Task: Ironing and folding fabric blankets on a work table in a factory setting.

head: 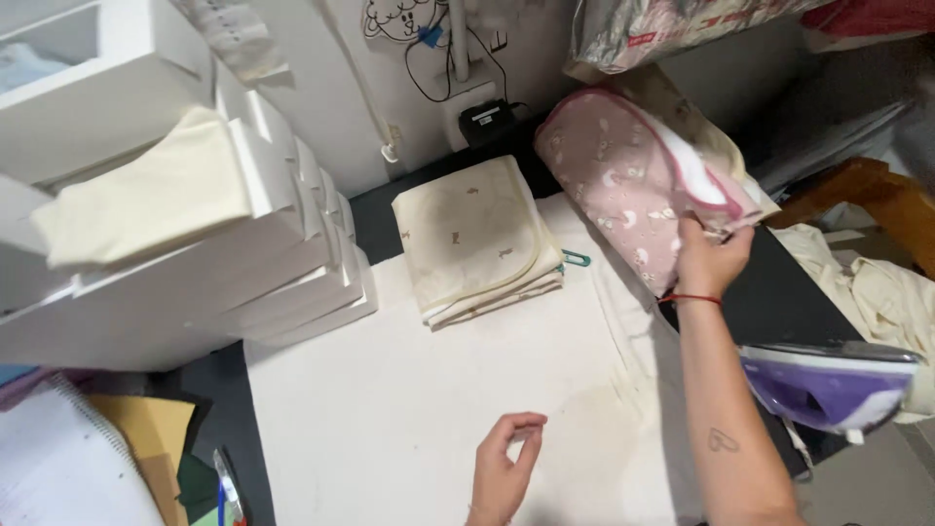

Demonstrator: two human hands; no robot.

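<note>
White cloth padding [409, 409] covers the cluttered work surface, and nearest me along its near edge my left hand [504, 468] hovers just above it, fingers loosely curled and holding nothing, while a purple clothes iron [828, 385] sits off the right edge. Farther in, my right hand [709, 261] pinches the lower edge of a pink patterned fabric piece with darker pink trim [623, 185] at the far right corner. I see a folded stack of cream patterned cloths [475, 239] by the far edge, white boxes [195, 253] stacked left.
</note>
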